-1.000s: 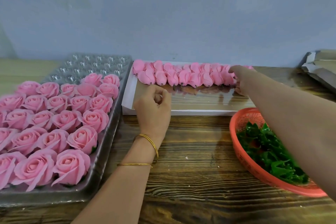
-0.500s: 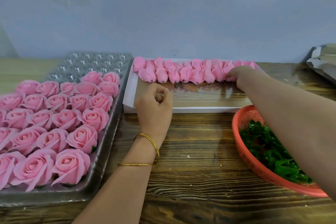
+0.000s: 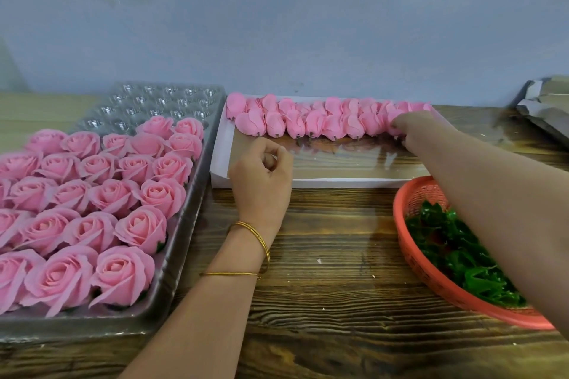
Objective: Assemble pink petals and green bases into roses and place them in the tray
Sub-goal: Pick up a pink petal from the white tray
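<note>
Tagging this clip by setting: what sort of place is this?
Likely a workbench for assembling artificial flowers: a plastic cell tray of finished pink roses, a white box of petal buds, an orange basket of green bases.

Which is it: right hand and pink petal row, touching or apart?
Touching. Head view shows the right hand with fingers on the pink petal row at its right end, no gap.

Bare tabletop [image 3: 332,243] runs between tray [image 3: 172,280] and basket [image 3: 431,274], box [image 3: 338,183] beyond
</note>
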Action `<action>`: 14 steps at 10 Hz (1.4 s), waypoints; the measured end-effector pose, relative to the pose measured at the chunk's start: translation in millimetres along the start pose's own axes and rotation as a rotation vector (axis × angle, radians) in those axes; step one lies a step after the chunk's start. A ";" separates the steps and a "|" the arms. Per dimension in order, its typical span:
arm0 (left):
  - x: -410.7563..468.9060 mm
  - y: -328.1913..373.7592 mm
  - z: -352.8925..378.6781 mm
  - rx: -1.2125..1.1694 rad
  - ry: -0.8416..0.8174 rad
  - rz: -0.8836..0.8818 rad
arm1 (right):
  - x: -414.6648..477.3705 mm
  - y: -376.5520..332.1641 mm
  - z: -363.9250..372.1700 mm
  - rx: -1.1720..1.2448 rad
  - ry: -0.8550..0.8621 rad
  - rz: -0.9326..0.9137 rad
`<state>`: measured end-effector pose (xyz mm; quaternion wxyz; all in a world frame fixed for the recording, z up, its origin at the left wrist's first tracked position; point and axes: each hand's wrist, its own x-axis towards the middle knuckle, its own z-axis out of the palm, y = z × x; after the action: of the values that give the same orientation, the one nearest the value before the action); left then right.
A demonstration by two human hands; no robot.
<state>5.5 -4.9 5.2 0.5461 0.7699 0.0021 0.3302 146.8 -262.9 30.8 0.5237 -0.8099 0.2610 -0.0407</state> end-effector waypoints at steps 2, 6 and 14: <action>1.7 -1.7 1.1 -0.009 -0.003 -0.011 | -8.8 1.9 -5.2 -0.024 0.078 -0.053; 2.5 -2.8 -0.5 -0.009 -0.022 -0.018 | -33.6 -20.6 -10.0 0.163 0.263 -0.036; 0.0 2.7 -3.3 -0.452 -0.071 -0.207 | -187.9 -38.2 82.7 0.630 -0.189 -0.304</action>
<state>2.9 -3.2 8.1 0.7352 0.6348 -0.0119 0.2374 27.7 -95.0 66.0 0.7575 -0.6384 0.0627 -0.1214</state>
